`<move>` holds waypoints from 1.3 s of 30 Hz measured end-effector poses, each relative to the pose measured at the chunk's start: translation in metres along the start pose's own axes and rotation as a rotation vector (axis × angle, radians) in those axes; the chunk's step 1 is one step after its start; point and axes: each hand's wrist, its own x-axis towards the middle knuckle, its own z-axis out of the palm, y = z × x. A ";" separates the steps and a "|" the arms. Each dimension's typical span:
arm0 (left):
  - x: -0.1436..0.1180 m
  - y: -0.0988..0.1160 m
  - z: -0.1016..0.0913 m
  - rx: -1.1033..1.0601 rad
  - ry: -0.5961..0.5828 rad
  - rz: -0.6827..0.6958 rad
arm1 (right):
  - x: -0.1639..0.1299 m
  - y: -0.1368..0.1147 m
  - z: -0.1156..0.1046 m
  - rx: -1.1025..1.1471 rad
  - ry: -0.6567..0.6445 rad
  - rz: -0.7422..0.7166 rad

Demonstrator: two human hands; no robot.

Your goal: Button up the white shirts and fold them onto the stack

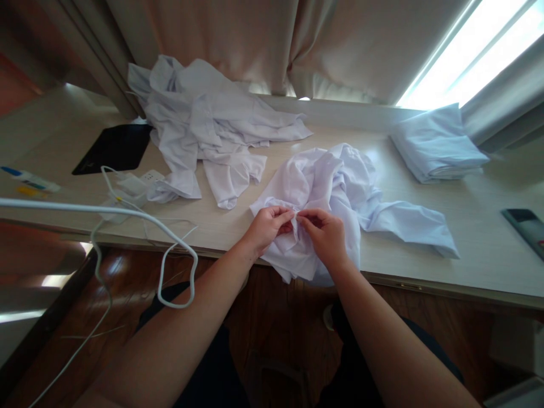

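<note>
A long pale wooden desk (pixel 425 187) runs across the view, its near edge crossing from nine o'clock to about four o'clock. Behind it, at twelve o'clock, beige curtains (pixel 263 45) hang down to the desk's back edge, with a bright window (pixel 476 51) at two o'clock.

At eleven o'clock lies a spread, rumpled heap of white shirts (pixel 208 124), sleeves trailing toward the centre. In the middle of the desk sits a crumpled white shirt (pixel 335 187), one sleeve stretched out toward four o'clock and its lower part hanging over the near edge. At two o'clock a folded stack of white cloth (pixel 437 147) rests near the window, well apart from the crumpled shirt.

At ten o'clock a black pad (pixel 114 148) lies flat, just beside the heap. A white cable (pixel 127 218) loops from nine o'clock down past the desk edge toward seven o'clock, near a white power strip (pixel 140 181). A dark phone (pixel 527 226) lies at three o'clock.

Both hands meet at the centre, at the shirt's near edge. The left hand (pixel 267 226) has its fingers curled, pinching a fold of the fabric. The right hand (pixel 325 232) is likewise closed, pinching the same bunch of cloth, fingertips almost touching those of the left
</note>
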 end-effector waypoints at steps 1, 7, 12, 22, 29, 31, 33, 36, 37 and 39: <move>0.000 0.000 -0.001 -0.024 -0.011 -0.014 | 0.000 0.001 0.000 0.014 -0.010 0.004; -0.002 0.004 -0.005 -0.151 -0.061 -0.113 | 0.002 0.004 -0.003 0.004 -0.059 -0.018; -0.003 0.005 -0.007 -0.170 -0.082 -0.145 | 0.001 0.001 -0.003 -0.023 -0.055 -0.064; -0.002 0.000 -0.008 -0.158 -0.097 -0.122 | 0.001 0.002 -0.002 -0.001 -0.088 -0.087; 0.000 -0.002 -0.012 -0.196 -0.192 -0.181 | 0.001 -0.002 -0.007 -0.040 -0.115 -0.157; 0.000 -0.002 -0.014 -0.199 -0.223 -0.216 | 0.001 -0.003 -0.008 -0.057 -0.130 -0.183; 0.001 -0.002 -0.015 -0.199 -0.242 -0.247 | 0.001 -0.005 -0.010 -0.076 -0.156 -0.199; 0.001 -0.001 -0.017 -0.205 -0.246 -0.290 | 0.000 -0.007 -0.011 -0.101 -0.186 -0.202; 0.001 -0.001 -0.017 -0.208 -0.246 -0.303 | 0.000 -0.007 -0.012 -0.107 -0.190 -0.201; 0.000 -0.001 -0.016 -0.210 -0.238 -0.316 | -0.001 -0.008 -0.012 -0.118 -0.190 -0.200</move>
